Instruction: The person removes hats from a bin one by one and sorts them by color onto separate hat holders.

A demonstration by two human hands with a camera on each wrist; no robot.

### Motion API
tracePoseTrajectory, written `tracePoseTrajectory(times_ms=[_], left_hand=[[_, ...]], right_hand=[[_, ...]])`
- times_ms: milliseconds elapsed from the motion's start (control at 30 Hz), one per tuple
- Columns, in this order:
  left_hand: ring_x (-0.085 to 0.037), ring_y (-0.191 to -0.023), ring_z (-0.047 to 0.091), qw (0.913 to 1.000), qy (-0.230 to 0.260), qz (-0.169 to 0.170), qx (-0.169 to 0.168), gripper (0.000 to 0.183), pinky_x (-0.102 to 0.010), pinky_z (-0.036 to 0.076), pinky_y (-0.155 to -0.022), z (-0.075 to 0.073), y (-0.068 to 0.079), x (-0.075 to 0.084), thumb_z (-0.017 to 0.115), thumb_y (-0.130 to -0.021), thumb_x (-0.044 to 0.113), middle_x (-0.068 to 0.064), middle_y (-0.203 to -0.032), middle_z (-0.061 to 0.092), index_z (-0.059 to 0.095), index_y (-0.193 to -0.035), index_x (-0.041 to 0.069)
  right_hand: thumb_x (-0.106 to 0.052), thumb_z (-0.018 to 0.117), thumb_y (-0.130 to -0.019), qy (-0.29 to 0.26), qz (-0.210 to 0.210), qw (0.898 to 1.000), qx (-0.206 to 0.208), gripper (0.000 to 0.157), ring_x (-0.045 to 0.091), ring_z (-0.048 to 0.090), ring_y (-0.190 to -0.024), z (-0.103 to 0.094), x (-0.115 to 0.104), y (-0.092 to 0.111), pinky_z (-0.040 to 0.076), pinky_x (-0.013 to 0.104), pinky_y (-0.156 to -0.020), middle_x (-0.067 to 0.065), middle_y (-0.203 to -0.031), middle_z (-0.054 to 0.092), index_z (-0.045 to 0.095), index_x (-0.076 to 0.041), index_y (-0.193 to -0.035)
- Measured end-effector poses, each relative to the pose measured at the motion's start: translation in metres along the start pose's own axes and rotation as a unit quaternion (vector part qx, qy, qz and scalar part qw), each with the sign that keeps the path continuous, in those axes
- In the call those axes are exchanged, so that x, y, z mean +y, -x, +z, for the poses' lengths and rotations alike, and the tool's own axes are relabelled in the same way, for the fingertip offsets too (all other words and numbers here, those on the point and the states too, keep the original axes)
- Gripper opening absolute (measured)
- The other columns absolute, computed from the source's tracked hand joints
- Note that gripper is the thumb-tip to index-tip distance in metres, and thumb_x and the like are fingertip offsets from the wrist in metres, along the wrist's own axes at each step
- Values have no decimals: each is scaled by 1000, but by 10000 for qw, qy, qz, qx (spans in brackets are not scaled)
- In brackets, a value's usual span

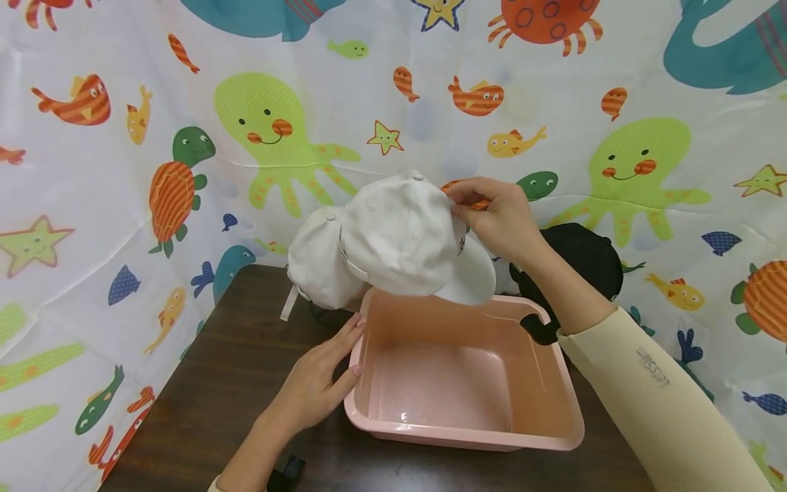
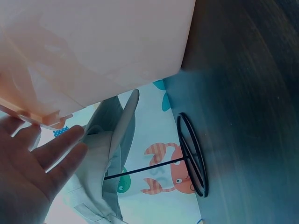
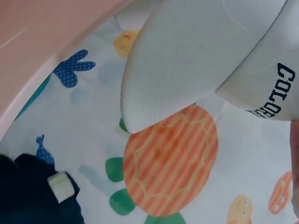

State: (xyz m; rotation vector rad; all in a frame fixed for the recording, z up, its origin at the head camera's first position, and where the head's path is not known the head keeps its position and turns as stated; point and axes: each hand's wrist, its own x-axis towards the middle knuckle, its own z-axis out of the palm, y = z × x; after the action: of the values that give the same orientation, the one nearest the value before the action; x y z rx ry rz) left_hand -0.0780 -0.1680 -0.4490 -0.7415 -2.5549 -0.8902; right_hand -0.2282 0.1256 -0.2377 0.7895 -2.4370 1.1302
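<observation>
My right hand (image 1: 498, 219) pinches a white baseball cap (image 1: 399, 236) by its crown, above the back of a pink plastic basin (image 1: 464, 437). The cap's brim points right, and the right wrist view shows dark lettering on its front. My left hand (image 1: 316, 383) rests against the basin's left rim with its fingers extended. Just left of the held cap is a second white cap (image 1: 320, 263), its strap hanging down. In the left wrist view, a light cap (image 2: 96, 158) sits on a thin black wire stand (image 2: 192, 156).
A black cap (image 1: 584, 260) stands behind the basin's right side, partly covered by my right forearm. The dark wooden table (image 1: 227, 355) runs under the basin. Behind hangs a white curtain (image 1: 381, 89) with printed sea animals. A small black object (image 1: 286, 473) lies near my left wrist.
</observation>
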Motion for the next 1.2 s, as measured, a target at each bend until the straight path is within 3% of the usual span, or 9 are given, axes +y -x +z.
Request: tracePoseTrajectory(times_ms=[167, 467, 800, 967, 1200], left_hand=[[-24, -147, 47, 10000, 35, -6, -3, 62, -54, 48, -108, -1, 0, 0, 60, -102, 28, -2, -168, 37, 45, -160, 11], [-24, -147, 46, 10000, -19, -46, 9, 62, -55, 48, -108, -3, 1, -3, 61, -102, 27, -2, -168, 37, 46, -160, 11], [-26, -146, 48, 9999, -5, -110, -82, 61, -57, 48, -107, -4, 2, -1, 60, -102, 29, -3, -168, 37, 47, -159, 11], [-26, -145, 48, 9999, -6, -120, -81, 61, -57, 49, -107, -5, 2, 0, 60, -102, 30, -3, -168, 36, 46, -159, 12], [-26, -145, 49, 9998, 3, -101, -169, 62, -57, 49, -107, -4, 0, 1, 59, -103, 31, -2, -169, 35, 45, -160, 12]], right_hand=[[3, 72, -94, -137, -28, 9999, 40, 21, 21, 71, -93, 12, -3, -10, 55, 24, -81, 12, -101, 77, 80, -4, -112], [5, 71, -94, -164, -445, 9986, 240, 21, 23, 72, -96, 35, -5, -30, 59, 40, -87, 13, -102, 78, 80, -2, -111], [7, 70, -94, -306, -798, 9947, 575, 22, 25, 72, -95, 60, -1, -42, 59, 39, -82, 14, -104, 78, 80, -1, -112], [7, 69, -95, -402, -798, 9930, 773, 23, 25, 73, -96, 74, -2, -48, 60, 38, -85, 14, -103, 78, 80, -1, -112], [6, 70, -95, -436, -664, 9926, 923, 21, 24, 73, -93, 97, 1, -49, 57, 34, -77, 13, -100, 78, 81, -2, -112]])
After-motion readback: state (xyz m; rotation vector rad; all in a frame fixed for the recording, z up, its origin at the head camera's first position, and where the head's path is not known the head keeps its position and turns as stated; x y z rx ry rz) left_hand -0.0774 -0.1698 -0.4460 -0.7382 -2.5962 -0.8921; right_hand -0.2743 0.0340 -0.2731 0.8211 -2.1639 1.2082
